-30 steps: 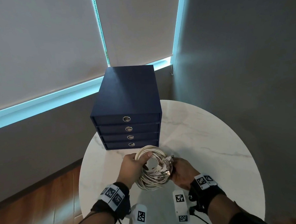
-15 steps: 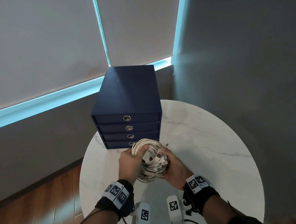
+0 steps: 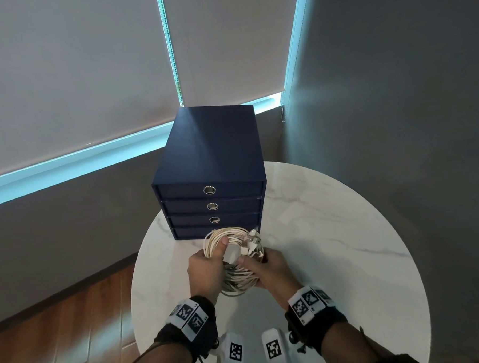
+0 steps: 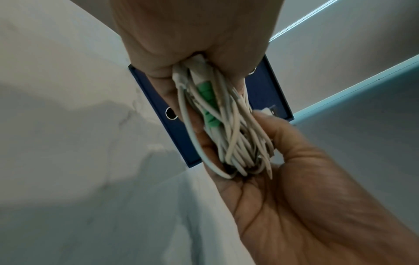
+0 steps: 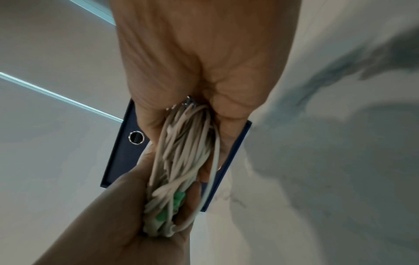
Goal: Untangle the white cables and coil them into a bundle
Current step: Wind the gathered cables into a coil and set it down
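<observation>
Two hands hold one coil of white cables [image 3: 231, 262] above the round marble counter [image 3: 332, 232] in the head view, just in front of a navy drawer box [image 3: 209, 166] with four drawers and ring pulls. The left hand [image 3: 204, 274] has its grip curled round the coil's left side, thumb over the strands; the right hand [image 3: 268, 271] has its grip curled round the right side, where several plug ends [image 3: 252, 240] stick up together. Wristbands [image 3: 188, 318] carry black-and-white square marker codes; no readable writing shows on them.

From the left wrist, the strands of the cables [image 4: 226, 129] run between the left hand [image 4: 192, 35] at the top and the right hand [image 4: 306, 197] below, which cups the coil's lower loops. Green strain-relief sleeves [image 4: 207, 107] on one cable show here, hidden in the head view.

From the right wrist, the right hand [image 5: 204, 53] grips the cables [image 5: 183, 147] from above, with metal plug tips [image 5: 188, 103] peeking out by the palm, and the left hand [image 5: 127, 215] closes on the green-sleeved end. One ring pull [image 5: 136, 137] of the drawer box shows behind.
</observation>
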The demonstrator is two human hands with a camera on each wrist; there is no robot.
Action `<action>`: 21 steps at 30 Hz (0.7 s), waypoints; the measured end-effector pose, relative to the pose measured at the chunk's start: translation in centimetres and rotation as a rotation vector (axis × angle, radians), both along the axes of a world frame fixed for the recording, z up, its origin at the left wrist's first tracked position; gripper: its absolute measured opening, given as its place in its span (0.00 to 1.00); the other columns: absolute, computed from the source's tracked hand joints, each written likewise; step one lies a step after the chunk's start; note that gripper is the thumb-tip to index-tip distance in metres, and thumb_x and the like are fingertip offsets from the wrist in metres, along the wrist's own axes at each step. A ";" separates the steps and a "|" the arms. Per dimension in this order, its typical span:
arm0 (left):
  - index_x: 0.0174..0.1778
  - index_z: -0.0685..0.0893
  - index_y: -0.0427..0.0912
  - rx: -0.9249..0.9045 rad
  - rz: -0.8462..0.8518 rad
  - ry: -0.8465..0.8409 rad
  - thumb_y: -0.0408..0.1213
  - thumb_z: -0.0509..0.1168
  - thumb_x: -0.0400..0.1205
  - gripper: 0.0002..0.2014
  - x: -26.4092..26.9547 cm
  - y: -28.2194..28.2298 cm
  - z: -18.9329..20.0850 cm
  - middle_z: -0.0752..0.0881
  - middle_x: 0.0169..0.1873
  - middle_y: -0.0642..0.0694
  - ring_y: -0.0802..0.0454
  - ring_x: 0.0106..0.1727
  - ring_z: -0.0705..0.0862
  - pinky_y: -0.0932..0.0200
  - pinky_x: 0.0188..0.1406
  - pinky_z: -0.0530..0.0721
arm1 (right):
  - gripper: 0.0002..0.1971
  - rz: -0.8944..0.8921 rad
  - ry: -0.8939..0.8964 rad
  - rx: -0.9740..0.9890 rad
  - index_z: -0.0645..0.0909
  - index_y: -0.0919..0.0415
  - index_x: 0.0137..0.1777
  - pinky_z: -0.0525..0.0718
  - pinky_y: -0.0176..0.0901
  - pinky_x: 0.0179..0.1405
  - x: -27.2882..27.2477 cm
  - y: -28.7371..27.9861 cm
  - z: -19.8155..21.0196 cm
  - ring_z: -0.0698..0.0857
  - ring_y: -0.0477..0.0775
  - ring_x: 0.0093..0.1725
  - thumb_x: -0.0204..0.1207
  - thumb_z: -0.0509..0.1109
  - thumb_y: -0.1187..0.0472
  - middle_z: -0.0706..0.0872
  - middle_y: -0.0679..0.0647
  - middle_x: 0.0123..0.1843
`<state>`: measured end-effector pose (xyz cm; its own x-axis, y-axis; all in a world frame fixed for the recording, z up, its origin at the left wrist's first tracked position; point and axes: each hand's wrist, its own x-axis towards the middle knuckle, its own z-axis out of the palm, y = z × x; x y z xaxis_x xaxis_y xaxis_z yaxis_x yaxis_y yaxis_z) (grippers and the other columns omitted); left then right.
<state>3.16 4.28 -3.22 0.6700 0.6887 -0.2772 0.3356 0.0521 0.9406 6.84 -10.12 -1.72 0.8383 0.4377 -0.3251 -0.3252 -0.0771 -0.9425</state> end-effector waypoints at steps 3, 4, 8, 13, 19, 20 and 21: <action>0.30 0.82 0.34 0.011 -0.030 -0.004 0.55 0.75 0.77 0.25 -0.2 0.3 0.0 0.86 0.25 0.42 0.44 0.29 0.84 0.52 0.33 0.80 | 0.16 0.002 0.025 -0.041 0.90 0.62 0.48 0.89 0.66 0.52 0.2 0.2 -0.2 0.93 0.60 0.47 0.65 0.77 0.52 0.93 0.61 0.45; 0.30 0.82 0.34 0.016 -0.036 -0.007 0.55 0.75 0.78 0.25 -0.3 0.4 0.1 0.85 0.24 0.43 0.45 0.28 0.83 0.52 0.33 0.80 | 0.15 0.006 0.061 -0.026 0.90 0.63 0.49 0.89 0.66 0.52 0.2 0.3 -0.3 0.92 0.62 0.48 0.67 0.77 0.54 0.93 0.62 0.46; 0.32 0.85 0.33 -0.002 -0.036 -0.009 0.53 0.76 0.77 0.23 -0.7 1.5 0.1 0.87 0.25 0.41 0.44 0.29 0.86 0.50 0.34 0.83 | 0.14 0.005 0.177 0.089 0.88 0.68 0.52 0.88 0.69 0.52 -0.2 1.1 -1.5 0.91 0.69 0.50 0.75 0.76 0.57 0.91 0.68 0.50; 0.32 0.85 0.31 -0.069 -0.042 0.132 0.54 0.78 0.73 0.25 -2.6 3.2 -2.2 0.87 0.24 0.40 0.40 0.28 0.87 0.48 0.28 0.82 | 0.22 0.096 0.386 0.121 0.82 0.73 0.62 0.88 0.64 0.53 -1.1 1.8 -4.1 0.89 0.70 0.57 0.77 0.74 0.54 0.89 0.70 0.58; 0.35 0.88 0.34 -0.037 0.034 0.190 0.55 0.76 0.77 0.23 -4.8 5.8 -4.2 0.90 0.31 0.39 0.39 0.36 0.90 0.46 0.40 0.87 | 0.26 0.315 0.360 -0.066 0.85 0.65 0.57 0.90 0.56 0.49 -1.4 4.1 -5.8 0.91 0.65 0.49 0.68 0.80 0.44 0.92 0.63 0.52; 0.35 0.87 0.35 -0.036 0.069 0.197 0.55 0.76 0.77 0.23 -5.1 6.4 -4.6 0.90 0.31 0.39 0.39 0.37 0.89 0.48 0.40 0.86 | 0.26 0.326 0.344 -0.115 0.87 0.62 0.54 0.89 0.51 0.45 -1.4 4.6 -5.8 0.91 0.61 0.44 0.65 0.80 0.42 0.92 0.60 0.48; 0.35 0.87 0.35 -0.035 0.107 0.205 0.56 0.75 0.77 0.23 -5.3 7.2 -4.9 0.90 0.32 0.39 0.39 0.37 0.89 0.49 0.40 0.86 | 0.25 0.317 0.316 -0.173 0.87 0.59 0.50 0.88 0.47 0.42 -1.4 5.1 -6.0 0.89 0.57 0.40 0.63 0.80 0.40 0.92 0.58 0.45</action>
